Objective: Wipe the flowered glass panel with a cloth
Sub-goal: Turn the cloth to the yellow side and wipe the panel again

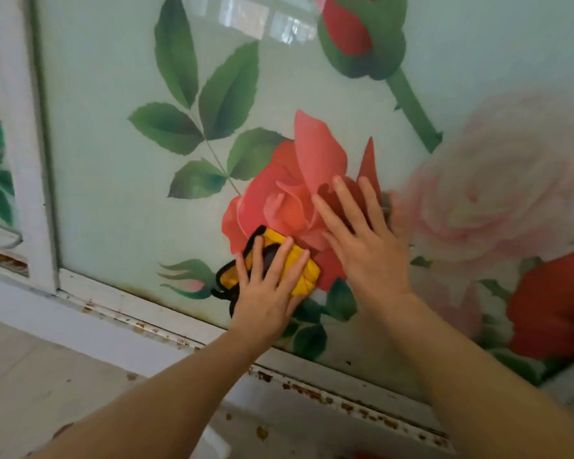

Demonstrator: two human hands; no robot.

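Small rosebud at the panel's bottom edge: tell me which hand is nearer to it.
Left. The left hand presses the yellow cloth just right of the rosebud; the right hand lies flat farther right.

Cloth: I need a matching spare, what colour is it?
Yellow with black edging, head view: cloth.

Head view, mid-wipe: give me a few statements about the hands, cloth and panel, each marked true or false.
1. The left hand presses a yellow cloth against the glass panel. True.
2. The right hand holds a spray bottle. False: it lies flat on the glass, fingers spread, holding nothing.
3. The cloth sits near the panel's lower edge. True.
4. The cloth is plain white. False: it is yellow with dark trim.
5. The frame below the panel shows rusty spots. True.
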